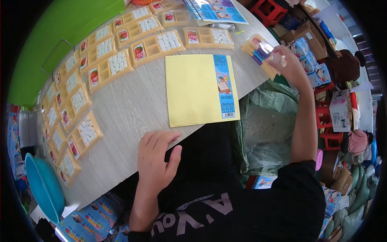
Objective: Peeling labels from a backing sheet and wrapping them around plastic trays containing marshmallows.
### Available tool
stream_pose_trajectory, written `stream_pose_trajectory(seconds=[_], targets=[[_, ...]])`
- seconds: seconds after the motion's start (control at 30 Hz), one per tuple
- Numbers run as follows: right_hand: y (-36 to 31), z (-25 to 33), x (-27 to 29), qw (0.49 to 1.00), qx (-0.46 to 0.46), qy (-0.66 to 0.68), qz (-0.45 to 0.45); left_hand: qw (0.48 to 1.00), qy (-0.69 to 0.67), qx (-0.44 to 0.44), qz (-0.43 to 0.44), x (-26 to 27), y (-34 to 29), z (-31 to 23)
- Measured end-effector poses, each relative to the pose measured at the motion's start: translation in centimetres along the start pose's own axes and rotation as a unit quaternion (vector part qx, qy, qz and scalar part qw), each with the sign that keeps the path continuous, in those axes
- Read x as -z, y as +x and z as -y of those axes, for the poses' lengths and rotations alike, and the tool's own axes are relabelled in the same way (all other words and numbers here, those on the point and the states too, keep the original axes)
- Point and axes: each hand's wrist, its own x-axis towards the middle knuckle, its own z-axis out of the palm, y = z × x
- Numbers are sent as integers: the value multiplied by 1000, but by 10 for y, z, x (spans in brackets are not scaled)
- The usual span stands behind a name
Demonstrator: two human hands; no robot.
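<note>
My right hand (pixel 291 66) reaches out to the far right edge of the table, its fingers closed round a small clear, shiny plastic piece (pixel 279 60). Just left of it lies a tray holding purple and blue pieces (pixel 260 54), partly hidden by the fingers. My left hand (pixel 158 161) rests at the near table edge with thumb and fingers apart, holding nothing. Beyond it, flat on the table, is a yellow sheet of card (pixel 193 90) with a blue printed strip down its right side; whether it is a stack I cannot tell.
Yellow trays (pixel 156 46) with white pieces and strawberry cards stand in curved rows at left and back. Blue printed sheets (pixel 221 11) lie at the back. A teal basin (pixel 44 187) is left, a green plastic sack (pixel 268 125) beside my right arm. People and red stools (pixel 269 12) are farther right.
</note>
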Motion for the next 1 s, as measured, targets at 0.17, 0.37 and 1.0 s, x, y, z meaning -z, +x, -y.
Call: stream_pose_trajectory(seconds=[0.17, 0.37, 1.0], targets=[[-10, 9, 0, 994, 64, -66, -63, 998, 59, -24, -22, -8, -1, 3], [-40, 89, -21, 978, 205, -24, 11, 973, 200, -113, -32, -25, 25, -16], [-1, 205, -65, 935, 281, 26, 212, 967, 252, -10, 34, 21, 11, 19]])
